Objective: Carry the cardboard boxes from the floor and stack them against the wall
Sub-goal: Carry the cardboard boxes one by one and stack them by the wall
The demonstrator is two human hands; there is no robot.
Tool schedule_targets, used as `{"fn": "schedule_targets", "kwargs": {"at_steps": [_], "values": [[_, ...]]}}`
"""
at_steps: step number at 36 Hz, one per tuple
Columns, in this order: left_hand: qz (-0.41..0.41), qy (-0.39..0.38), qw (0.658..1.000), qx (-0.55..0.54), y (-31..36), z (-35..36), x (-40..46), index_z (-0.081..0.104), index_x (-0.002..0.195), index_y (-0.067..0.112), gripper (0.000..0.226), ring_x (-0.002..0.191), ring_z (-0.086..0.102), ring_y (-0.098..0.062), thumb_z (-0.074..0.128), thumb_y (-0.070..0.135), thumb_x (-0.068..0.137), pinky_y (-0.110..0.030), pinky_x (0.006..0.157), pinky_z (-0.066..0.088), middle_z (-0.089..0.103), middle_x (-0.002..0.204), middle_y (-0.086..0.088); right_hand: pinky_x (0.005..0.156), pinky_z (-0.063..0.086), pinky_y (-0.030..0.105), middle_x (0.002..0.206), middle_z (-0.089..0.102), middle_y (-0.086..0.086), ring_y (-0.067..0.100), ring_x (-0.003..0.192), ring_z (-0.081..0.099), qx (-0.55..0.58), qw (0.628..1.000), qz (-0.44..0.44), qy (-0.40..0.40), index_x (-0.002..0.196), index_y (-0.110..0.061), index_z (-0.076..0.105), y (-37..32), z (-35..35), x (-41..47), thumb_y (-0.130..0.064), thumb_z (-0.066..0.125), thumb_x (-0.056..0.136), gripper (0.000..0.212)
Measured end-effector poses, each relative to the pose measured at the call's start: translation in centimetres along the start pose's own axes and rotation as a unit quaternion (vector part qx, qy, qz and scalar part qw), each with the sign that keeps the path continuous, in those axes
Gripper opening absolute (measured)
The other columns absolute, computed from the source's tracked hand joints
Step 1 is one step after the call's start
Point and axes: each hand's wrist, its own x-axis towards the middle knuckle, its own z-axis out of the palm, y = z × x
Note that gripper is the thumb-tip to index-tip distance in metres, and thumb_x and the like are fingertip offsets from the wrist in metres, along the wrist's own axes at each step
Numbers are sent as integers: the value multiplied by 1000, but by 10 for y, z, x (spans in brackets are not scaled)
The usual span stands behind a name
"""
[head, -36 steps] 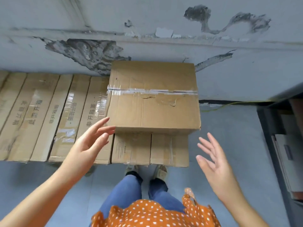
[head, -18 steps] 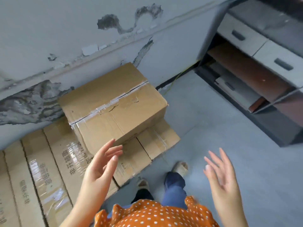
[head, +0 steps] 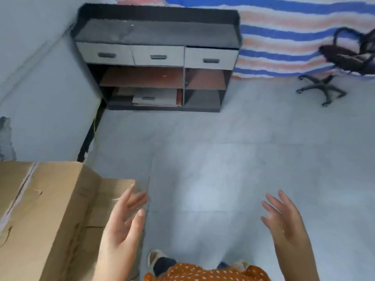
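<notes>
Both hands, left [head: 123, 222] and right [head: 284, 222], hang spread and empty. Stacked box [head: 40, 209] sits by the wall at left; best scan the floor [head: 203, 179] for another before walking.

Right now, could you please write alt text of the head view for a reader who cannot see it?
A person's left hand and right hand are raised open and empty above a grey tiled floor. A taped cardboard box sits at lower left by the wall. Ahead stand a dark drawer shelf and an office chair.
</notes>
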Motion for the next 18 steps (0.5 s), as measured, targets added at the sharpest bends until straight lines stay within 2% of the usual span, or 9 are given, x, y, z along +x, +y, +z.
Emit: {"fn": "schedule_targets", "kwargs": {"at_steps": [2,3,5,7,9,12,15,18], "values": [[20,-32,999,-18,2,30,-3,54,104,70,44,113,56,2,51,38,75,-1,85,42,63,122,9,91,50,28,123,62,-20,2,112,60,1,999,1,40,113,-61,54,4,-34,-6,-86,64,49,69],[27,-41,998,-27,2,48,-4,58,110,60,41,111,58,1,52,34,79,-2,85,43,65,120,7,91,51,27,122,62,-19,2,111,60,1,998,2,65,114,-59,54,6,-51,-9,-79,67,56,62],[60,-65,995,-35,-1,91,-10,59,114,49,31,106,63,-4,62,30,89,-11,87,48,69,114,4,89,51,23,120,63,-20,3,110,61,-3,994,7,105,115,-54,55,13,-91,-15,-44,68,79,40],[80,-98,991,-41,3,136,-20,60,112,55,33,105,65,-8,63,41,82,-25,92,50,68,115,9,86,52,21,119,62,-23,3,109,61,-12,990,19,140,118,-48,51,22,-137,-20,-12,57,89,47],[86,-142,985,-44,8,178,-33,59,111,59,42,104,66,-8,57,47,71,-33,93,50,69,112,11,87,52,22,117,62,-26,1,108,61,-17,983,32,180,120,-45,49,27,-179,-25,-7,54,90,49],[101,-203,973,-44,16,238,-51,59,109,60,42,104,66,-9,57,47,70,-38,93,49,70,110,11,89,51,26,117,62,-26,0,108,61,-22,970,37,237,121,-45,48,34,-235,-31,-10,54,90,47],[103,-265,959,-17,25,289,-67,58,105,64,40,104,65,-7,57,37,75,-35,92,49,68,111,13,90,49,28,119,61,-26,-1,109,61,-18,954,46,294,123,-45,47,40,-281,-43,-8,54,92,49],[107,-321,941,-1,35,334,-78,57,105,64,40,105,64,-6,54,47,70,-31,90,50,68,112,14,90,49,26,118,61,-26,-1,108,61,-11,933,60,354,122,-44,48,45,-318,-58,-5,54,91,50]]}}
